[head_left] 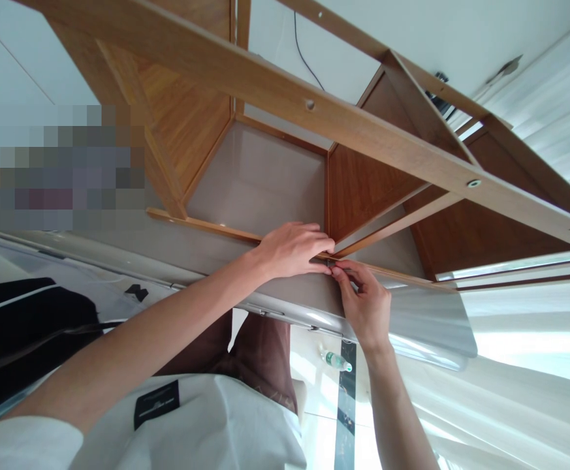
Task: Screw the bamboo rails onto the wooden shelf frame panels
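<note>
A wooden frame [285, 91] stands on a glossy grey tabletop [309, 292] before the person, honey-brown, its wide panels showing fine straight grain on the left and a darker reddish tone on the right. Round holes dot its long front bar. The left hand [294, 248] curls half closed over the lower rail [206, 225]; the right hand [365, 300] pinches a small dark piece [330, 262], too tiny to identify, there.

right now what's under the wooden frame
A glossy grey surface shows through the openings of the frame. What lies directly beneath the bottom rail is covered by the wood, and the left hand hides part of that rail.
</note>
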{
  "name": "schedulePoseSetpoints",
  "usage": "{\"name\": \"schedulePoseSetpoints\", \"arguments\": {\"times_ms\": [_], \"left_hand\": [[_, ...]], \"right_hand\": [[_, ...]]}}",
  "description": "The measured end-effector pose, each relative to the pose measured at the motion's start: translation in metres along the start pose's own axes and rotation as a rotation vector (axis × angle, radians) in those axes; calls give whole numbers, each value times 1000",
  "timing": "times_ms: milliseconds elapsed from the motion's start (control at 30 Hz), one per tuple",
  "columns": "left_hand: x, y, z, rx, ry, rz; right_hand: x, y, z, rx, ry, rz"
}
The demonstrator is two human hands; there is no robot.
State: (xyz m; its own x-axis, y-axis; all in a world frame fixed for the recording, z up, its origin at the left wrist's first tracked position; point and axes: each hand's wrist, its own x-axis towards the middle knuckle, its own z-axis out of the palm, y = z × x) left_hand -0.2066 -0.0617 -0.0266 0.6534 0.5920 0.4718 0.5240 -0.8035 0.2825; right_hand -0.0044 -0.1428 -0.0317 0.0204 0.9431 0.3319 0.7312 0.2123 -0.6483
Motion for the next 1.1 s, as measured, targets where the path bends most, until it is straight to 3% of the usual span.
{"name": "schedulePoseSetpoints", "arguments": {"times_ms": [500, 1100], "left_hand": [[0, -1, 1, 0, -40, -16], [0, -2, 3, 13, -46, -20]], "right_hand": [[1, -1, -1, 133, -35, 84], [0, -1, 0, 129, -33, 99]]}}
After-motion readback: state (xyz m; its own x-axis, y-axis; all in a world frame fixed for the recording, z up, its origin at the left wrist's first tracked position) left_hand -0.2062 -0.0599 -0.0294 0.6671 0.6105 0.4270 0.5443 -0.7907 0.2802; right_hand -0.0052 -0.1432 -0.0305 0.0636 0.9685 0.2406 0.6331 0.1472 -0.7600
